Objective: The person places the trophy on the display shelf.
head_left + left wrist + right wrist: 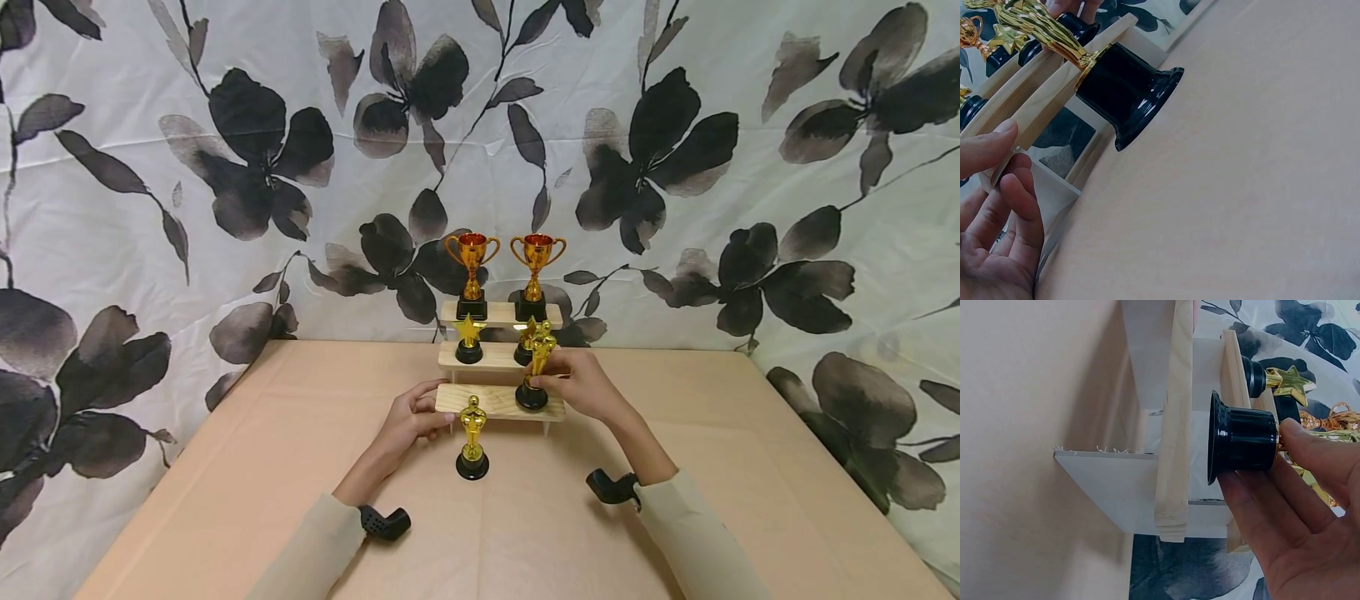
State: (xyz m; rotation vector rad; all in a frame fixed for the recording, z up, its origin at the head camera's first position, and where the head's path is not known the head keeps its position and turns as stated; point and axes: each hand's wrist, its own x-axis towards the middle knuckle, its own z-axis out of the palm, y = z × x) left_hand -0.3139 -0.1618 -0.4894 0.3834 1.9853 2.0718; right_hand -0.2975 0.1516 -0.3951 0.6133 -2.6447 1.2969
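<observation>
the fingers [1019, 194] of the left hand [408, 419] are nearly together, pinching the front shelf [487, 402] at its left end; the left wrist view alone shows the thumb above the board and fingers curled below, beside a white side panel [1054, 180]. on the left, a gold cup [472, 260], orange inside its bowl, stands on the top shelf [501, 313], a star trophy [468, 343] on the middle shelf [495, 357], and a gold figurine [472, 429] upright on the surface [285, 442], before the front shelf's left corner. on the right stand a second cup [537, 260] and second star [522, 350], clearer in the right wrist view. the right hand [581, 383] pinches another figurine [542, 346], fingers closed just above its base, over the front shelf's right end; the right wrist view shows base and board apart.
</observation>
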